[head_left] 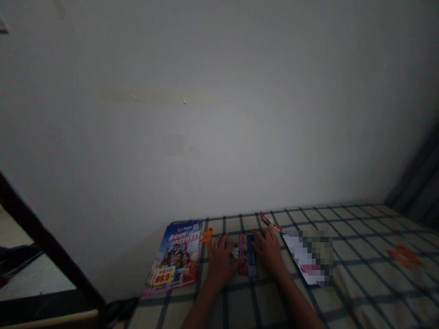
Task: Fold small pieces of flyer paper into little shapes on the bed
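From where I stand, the folded leaflet (pixel 243 256), reddish-purple with a blue strip (pixel 252 258) down its right side, lies flat on the checked cloth (pixel 236 301), right between the person's two hands. The left hand (pixel 221 256) is just to the left of the leaflet, open with its fingers fanned out and its thumb reaching to the leaflet's near-left edge. The right hand (pixel 269 250) sits along the leaflet's right side, also open, fingers spread and thumb by the blue strip. Neither is closed around the paper; whether the fingertips press on it, I can't tell from here.

Left of the leaflet, beyond the left hand, is a stack of flyers (pixel 178 256) with a big "99.9" printed low down. A narrow red strip (pixel 270 223) lies beyond the leaflet to its right, and a dark-edged flat object (pixel 302 258), partly blurred out, is farther right of it.
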Demonstrator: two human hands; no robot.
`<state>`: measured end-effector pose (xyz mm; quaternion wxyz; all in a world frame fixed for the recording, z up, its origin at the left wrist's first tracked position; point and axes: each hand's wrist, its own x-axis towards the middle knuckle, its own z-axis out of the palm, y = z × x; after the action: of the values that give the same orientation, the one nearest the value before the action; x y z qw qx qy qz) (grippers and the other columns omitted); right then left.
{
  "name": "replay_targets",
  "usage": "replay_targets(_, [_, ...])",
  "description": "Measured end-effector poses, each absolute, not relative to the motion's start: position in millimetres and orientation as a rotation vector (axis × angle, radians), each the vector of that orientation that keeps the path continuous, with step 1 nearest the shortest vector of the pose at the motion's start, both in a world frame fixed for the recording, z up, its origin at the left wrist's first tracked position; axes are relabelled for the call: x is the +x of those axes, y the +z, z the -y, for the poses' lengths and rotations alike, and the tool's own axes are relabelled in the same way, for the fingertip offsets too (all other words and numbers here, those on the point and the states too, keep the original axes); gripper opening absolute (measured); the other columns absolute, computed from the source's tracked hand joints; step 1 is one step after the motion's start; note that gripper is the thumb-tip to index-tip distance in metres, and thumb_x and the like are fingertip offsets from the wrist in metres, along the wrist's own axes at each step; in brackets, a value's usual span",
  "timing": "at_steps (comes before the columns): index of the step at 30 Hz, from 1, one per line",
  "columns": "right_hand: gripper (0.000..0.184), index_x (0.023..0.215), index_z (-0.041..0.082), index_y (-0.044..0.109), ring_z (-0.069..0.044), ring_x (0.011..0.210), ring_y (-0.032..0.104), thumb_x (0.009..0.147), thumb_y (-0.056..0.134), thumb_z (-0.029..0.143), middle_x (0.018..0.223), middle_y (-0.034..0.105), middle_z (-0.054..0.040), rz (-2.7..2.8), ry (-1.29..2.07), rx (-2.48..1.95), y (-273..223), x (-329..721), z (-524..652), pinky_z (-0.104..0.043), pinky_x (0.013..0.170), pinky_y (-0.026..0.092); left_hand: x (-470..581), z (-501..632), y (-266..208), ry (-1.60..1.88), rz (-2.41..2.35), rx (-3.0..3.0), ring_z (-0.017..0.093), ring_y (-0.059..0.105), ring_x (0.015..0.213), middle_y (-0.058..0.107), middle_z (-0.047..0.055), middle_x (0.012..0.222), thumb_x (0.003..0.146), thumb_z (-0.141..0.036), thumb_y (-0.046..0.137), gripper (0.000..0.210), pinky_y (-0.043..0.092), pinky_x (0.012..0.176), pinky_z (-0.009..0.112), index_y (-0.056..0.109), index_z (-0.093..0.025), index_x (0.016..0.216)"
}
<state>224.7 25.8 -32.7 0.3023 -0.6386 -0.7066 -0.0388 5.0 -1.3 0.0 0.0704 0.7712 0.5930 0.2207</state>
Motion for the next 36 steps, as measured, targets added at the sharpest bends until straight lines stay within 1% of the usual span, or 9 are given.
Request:
replay_targets(6, [0.040,0.130,0.032,0.064,-0.032,0.131,0.046,0.092,0.056,0.041,0.135,0.057,-0.0093,1.836,-0.087,-1.635,-36.2,228.2,-29.6,-0.053,0.109,0.039,3.4,0.8,3.5,0.704,-1.752,2.304,0.035,0.034,0.143,0.046,0.007,0.153,0.075,-0.053,0.077,0.059,0.016,0.119,0.061,0.065,-0.035,0.130])
replay_targets(12, [0.033,0.123,0.033,0.068,-0.030,0.126,0.050,0.093,0.055,0.042,0.131,0.060,-0.0073,1.783,-0.010,-1.524,-31.6,231.5,-29.5,-0.050,0.107,0.042,3.3,-0.8,4.0,0.742,-1.712,2.316,0.035,0.035,0.141,0.046,0.005,0.152,0.077,-0.055,0.076,0.060,0.016,0.118,0.064,0.061,-0.042,0.133])
replay_targets(17, [0.030,0.107,0.029,0.076,-0.029,0.120,0.055,0.094,0.055,0.046,0.122,0.065,-0.0087,1.703,0.085,-1.402,-29.5,234.8,-29.0,-0.052,0.106,0.042,3.5,-0.8,2.2,0.727,-1.703,2.324,0.037,0.034,0.141,0.046,0.004,0.152,0.079,-0.054,0.075,0.057,0.016,0.116,0.068,0.060,-0.045,0.134])
replay_targets(22, [0.036,0.091,0.025,0.078,-0.030,0.111,0.061,0.090,0.058,0.055,0.111,0.071,-0.0109,1.551,0.212,-1.259,-22.6,237.9,-27.3,-0.053,0.104,0.045,2.9,-1.5,1.2,0.781,-1.723,2.346,0.034,0.035,0.141,0.045,0.004,0.152,0.085,-0.051,0.069,0.059,0.020,0.117,0.061,0.052,-0.044,0.142])
replay_targets(24, [0.039,0.093,0.024,0.077,-0.030,0.108,0.064,0.088,0.059,0.058,0.108,0.073,-0.0110,1.455,0.288,-1.210,-20.2,240.0,-26.0,-0.053,0.102,0.047,2.6,-2.1,1.2,0.788,-1.761,2.319,0.033,0.035,0.141,0.046,0.005,0.153,0.086,-0.046,0.068,0.064,0.021,0.118,0.059,0.047,-0.040,0.147])
replay_targets(27, [0.045,0.103,0.022,0.076,-0.029,0.106,0.067,0.086,0.060,0.060,0.109,0.075,-0.0108,1.253,0.362,-1.198,-18.4,244.0,-22.0,-0.052,0.100,0.050,2.1,-3.0,0.9,0.770,-1.785,2.296,0.032,0.036,0.142,0.045,0.007,0.154,0.087,-0.041,0.066,0.069,0.019,0.120,0.057,0.042,-0.033,0.151])
replay_targets(30, [0.046,0.112,0.021,0.074,-0.028,0.110,0.067,0.090,0.057,0.057,0.117,0.073,-0.0109,1.122,0.279,-1.210,-14.6,246.6,-14.7,-0.049,0.102,0.050,2.1,-3.2,0.8,0.773,-1.795,2.303,0.031,0.036,0.142,0.046,0.007,0.153,0.087,-0.038,0.065,0.070,0.017,0.121,0.056,0.040,-0.031,0.152])
replay_targets(34, [0.036,0.119,0.027,0.071,-0.026,0.123,0.060,0.097,0.049,0.045,0.125,0.070,-0.0078,1.350,0.052,-1.172,-4.6,243.6,-5.4,-0.052,0.111,0.043,3.3,-2.7,1.2,0.781,-1.808,2.298,0.030,0.038,0.141,0.048,0.007,0.152,0.086,-0.036,0.063,0.067,0.020,0.120,0.055,0.044,-0.031,0.150])
replay_targets(36, [0.034,0.124,0.031,0.068,-0.025,0.130,0.055,0.098,0.047,0.039,0.132,0.067,-0.0043,1.604,0.074,-1.192,-1.2,239.2,-4.5,-0.053,0.114,0.040,3.4,-2.7,0.7,0.794,-1.820,2.296,0.030,0.039,0.140,0.049,0.007,0.151,0.088,-0.035,0.061,0.063,0.022,0.119,0.055,0.046,-0.030,0.149])
